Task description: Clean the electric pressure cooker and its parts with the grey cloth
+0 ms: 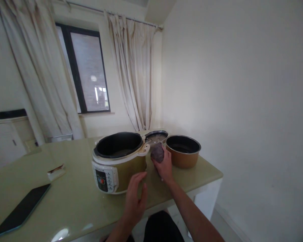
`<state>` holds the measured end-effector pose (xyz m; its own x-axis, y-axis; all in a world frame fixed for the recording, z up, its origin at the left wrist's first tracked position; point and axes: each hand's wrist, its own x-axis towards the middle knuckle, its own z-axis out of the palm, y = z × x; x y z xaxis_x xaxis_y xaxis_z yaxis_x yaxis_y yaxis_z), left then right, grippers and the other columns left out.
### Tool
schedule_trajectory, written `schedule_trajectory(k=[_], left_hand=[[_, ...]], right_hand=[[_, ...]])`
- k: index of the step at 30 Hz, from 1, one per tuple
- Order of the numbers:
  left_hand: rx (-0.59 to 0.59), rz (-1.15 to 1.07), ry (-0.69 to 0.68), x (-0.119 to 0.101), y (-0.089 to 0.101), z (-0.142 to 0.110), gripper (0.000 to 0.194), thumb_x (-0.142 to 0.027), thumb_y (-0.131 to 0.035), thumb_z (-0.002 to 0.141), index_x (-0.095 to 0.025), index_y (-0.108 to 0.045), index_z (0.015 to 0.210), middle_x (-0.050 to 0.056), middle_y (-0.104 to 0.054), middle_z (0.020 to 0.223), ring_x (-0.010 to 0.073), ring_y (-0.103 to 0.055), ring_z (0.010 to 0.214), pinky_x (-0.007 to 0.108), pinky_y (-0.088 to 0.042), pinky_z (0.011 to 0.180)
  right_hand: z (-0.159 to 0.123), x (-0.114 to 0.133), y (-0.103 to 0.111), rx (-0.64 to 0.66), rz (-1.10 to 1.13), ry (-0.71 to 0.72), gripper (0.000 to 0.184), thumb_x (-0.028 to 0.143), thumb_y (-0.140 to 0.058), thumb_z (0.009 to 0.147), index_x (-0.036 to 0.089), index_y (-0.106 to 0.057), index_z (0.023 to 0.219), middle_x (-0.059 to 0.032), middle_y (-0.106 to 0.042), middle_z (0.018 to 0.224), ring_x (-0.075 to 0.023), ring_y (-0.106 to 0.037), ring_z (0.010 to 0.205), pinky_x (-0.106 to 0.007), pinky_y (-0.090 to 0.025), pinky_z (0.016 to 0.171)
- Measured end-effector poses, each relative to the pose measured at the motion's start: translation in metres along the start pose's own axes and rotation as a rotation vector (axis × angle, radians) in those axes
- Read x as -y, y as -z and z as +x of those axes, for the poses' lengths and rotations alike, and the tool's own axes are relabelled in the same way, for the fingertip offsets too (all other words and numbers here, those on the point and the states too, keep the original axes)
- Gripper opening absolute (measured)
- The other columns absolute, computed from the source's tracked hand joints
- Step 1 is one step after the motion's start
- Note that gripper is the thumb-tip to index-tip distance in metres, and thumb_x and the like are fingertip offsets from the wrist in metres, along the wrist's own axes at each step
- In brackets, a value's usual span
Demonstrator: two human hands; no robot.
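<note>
The right hand has closed round a dark cloth, right of the cooker, near the lid; likely light and soft, best bunched from above. The left hand is loosely open, apparently holding nothing.

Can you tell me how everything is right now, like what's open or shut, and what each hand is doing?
Cooker: upright, open on top
Brown pot: upright, uncovered
Round lid-like thing: lying on the table, partly hidden
Dark cloth: bunched up
Right hand: holding the cloth
Left hand: partly open, holding nothing
Dark flat slab: lying flat
Curtains: apart
Window: looks shut
</note>
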<state>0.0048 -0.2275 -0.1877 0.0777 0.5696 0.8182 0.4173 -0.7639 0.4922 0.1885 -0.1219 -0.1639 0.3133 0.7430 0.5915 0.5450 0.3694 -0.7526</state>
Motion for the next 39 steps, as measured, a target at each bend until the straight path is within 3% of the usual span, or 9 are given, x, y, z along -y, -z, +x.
schedule_trajectory(k=[3,6,12,15,18,23,26,33,39], left_hand=[[-0.203,0.223,-0.235,0.004,0.031,0.008,0.038,-0.012,-0.061,0.095,-0.025,-0.063,0.131,0.01,-0.069,0.122,0.0234,-0.066,0.116,0.04,-0.054,0.101],[-0.411,0.367,-0.257,0.019,0.066,0.022,0.035,-0.019,-0.066,0.091,-0.02,-0.063,0.126,0.013,-0.067,0.123,0.0283,-0.063,0.12,0.048,-0.05,0.106],[-0.718,0.181,0.275,0.08,0.117,0.054,0.065,-0.048,-0.055,0.096,-0.015,-0.045,0.151,0.019,-0.046,0.156,0.0334,-0.042,0.148,0.055,-0.034,0.122],[-0.687,-0.161,0.567,0.108,0.12,0.06,0.069,-0.062,-0.043,0.1,-0.019,-0.045,0.154,0.015,-0.051,0.156,0.0304,-0.048,0.146,0.051,-0.034,0.125],[-0.542,-0.335,0.629,0.125,0.114,0.052,0.08,-0.077,-0.041,0.096,-0.018,-0.055,0.148,0.015,-0.064,0.145,0.032,-0.055,0.14,0.05,-0.038,0.125],[-0.495,-0.258,0.664,0.137,0.108,0.033,0.086,-0.089,-0.043,0.086,-0.016,-0.071,0.123,0.015,-0.074,0.127,0.0359,-0.064,0.128,0.053,-0.046,0.12],[-0.528,-0.254,0.68,0.137,0.105,0.032,0.082,-0.086,-0.043,0.088,-0.017,-0.071,0.121,0.014,-0.075,0.124,0.0355,-0.067,0.124,0.054,-0.049,0.116],[-0.584,-0.288,0.664,0.133,0.1,0.037,0.071,-0.08,-0.046,0.091,-0.02,-0.072,0.122,0.011,-0.075,0.12,0.0357,-0.064,0.125,0.058,-0.045,0.119],[-0.609,-0.321,0.637,0.135,0.098,0.034,0.069,-0.076,-0.048,0.093,-0.02,-0.071,0.127,0.015,-0.073,0.128,0.0358,-0.061,0.132,0.056,-0.041,0.122]], right_hand=[[0.01,-0.002,-0.017,0.263,-0.36,0.044,0.095,0.031,-0.081,0.076,0.027,-0.04,0.162,-0.0169,-0.032,0.17,-0.0397,-0.031,0.155,-0.058,-0.034,0.122],[0.006,-0.007,-0.019,0.533,-0.561,0.046,0.103,0.038,-0.085,0.075,0.029,-0.036,0.165,-0.0149,-0.021,0.176,-0.0437,-0.019,0.161,-0.062,-0.032,0.122],[-0.007,-0.003,0.011,0.32,-0.591,0.389,0.073,0.038,-0.069,0.093,0.02,-0.047,0.16,-0.0161,-0.036,0.17,-0.0348,-0.032,0.157,-0.049,-0.033,0.125],[0.003,0.007,0.039,0.132,-0.651,0.483,0.054,0.035,-0.055,0.102,0.02,-0.053,0.154,-0.0157,-0.046,0.164,-0.0322,-0.041,0.151,-0.048,-0.035,0.122],[0.022,0.011,0.074,0.027,-0.819,0.421,0.052,0.034,-0.057,0.102,0.018,-0.054,0.151,-0.0184,-0.051,0.159,-0.0349,-0.046,0.147,-0.049,-0.036,0.119],[0.051,-0.003,0.118,0.337,-1.101,0.179,0.035,0.038,-0.069,0.097,0.014,-0.067,0.123,-0.0189,-0.076,0.111,-0.0347,-0.071,0.109,-0.042,-0.047,0.092],[0.057,-0.014,0.128,0.447,-1.136,0.207,0.023,0.033,-0.071,0.097,0.017,-0.067,0.112,-0.0154,-0.077,0.11,-0.0325,-0.072,0.109,-0.039,-0.045,0.088],[0.053,-0.026,0.138,0.422,-1.032,0.243,0.024,0.032,-0.075,0.09,0.021,-0.07,0.111,-0.0138,-0.078,0.109,-0.0332,-0.071,0.11,-0.039,-0.043,0.088],[0.058,-0.019,0.166,0.247,-0.755,0.164,0.023,0.046,-0.073,0.082,0.025,-0.064,0.079,-0.0079,-0.075,0.08,-0.0302,-0.07,0.082,-0.037,-0.045,0.075]])
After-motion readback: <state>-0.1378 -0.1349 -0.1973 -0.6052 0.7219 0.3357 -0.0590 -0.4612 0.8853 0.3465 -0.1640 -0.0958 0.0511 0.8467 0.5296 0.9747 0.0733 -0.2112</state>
